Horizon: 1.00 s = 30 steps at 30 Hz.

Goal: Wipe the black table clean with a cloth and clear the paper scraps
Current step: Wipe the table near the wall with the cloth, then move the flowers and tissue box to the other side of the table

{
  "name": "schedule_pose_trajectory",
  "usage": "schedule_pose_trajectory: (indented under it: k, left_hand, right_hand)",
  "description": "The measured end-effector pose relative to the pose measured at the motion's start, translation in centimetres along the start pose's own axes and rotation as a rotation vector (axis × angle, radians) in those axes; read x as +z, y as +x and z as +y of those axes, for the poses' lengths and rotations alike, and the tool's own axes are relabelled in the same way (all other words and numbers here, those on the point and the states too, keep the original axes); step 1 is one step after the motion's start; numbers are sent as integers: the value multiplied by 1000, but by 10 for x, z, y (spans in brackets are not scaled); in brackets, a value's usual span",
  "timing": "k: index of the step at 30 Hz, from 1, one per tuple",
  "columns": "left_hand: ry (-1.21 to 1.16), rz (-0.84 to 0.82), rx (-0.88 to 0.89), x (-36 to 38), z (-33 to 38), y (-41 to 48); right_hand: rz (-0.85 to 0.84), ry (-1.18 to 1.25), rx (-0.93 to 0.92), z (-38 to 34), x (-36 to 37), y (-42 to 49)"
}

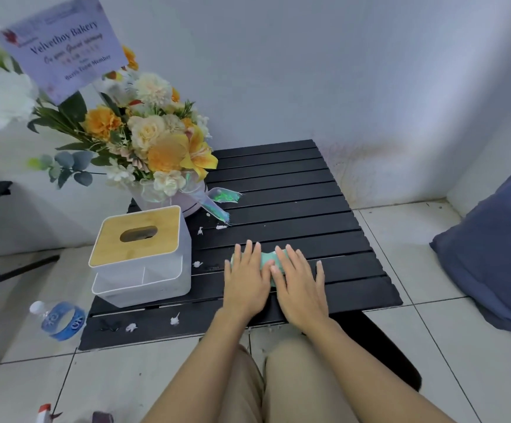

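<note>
Neither hand clutches anything: right of the paper scraps (197, 264) strewn on the black table (354, 270), the left hand (246, 280) and right hand (300, 285) press flat, side by side, on the mint cloth (268, 258), probably for even wiping pressure. Their palms hide most of it.

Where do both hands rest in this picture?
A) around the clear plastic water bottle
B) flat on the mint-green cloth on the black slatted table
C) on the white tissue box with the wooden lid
B: the left hand and the right hand lie side by side, fingers straight, on the mint-green cloth atop the black slatted table.
</note>
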<state>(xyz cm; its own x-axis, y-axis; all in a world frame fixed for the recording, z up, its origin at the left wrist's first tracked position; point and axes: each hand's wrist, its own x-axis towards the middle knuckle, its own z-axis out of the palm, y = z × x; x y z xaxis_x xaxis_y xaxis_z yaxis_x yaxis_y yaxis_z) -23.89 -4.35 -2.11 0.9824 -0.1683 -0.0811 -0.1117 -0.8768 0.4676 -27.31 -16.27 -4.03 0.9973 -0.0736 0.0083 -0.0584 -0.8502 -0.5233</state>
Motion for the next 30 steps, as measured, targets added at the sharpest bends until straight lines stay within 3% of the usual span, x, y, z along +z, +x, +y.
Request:
schedule_pose_trajectory:
  k: [5,13,16,19,22,25,30]
  left_hand:
    - [89,4,20,17,-11,5]
    - [140,-44,26,18,-11,7]
    - [122,-77,18,13,-10,8]
    - [90,-136,0,7,-9,11]
    - [18,-195,-5,-5,-9,15]
    - [-194,-27,17,-26,-10,16]
    - [-523,558,42,-106,-18,20]
  right_hand:
    - [36,-219,-30,3,11,1]
    - [98,-258,13,3,19,1]
    - [48,-286,17,3,18,2]
    - [19,-274,-18,6,16,2]
    - [-38,-102,28,1,4,5]
    - [-16,152,102,-14,-9,11]
    - [138,425,73,-66,-19,37]
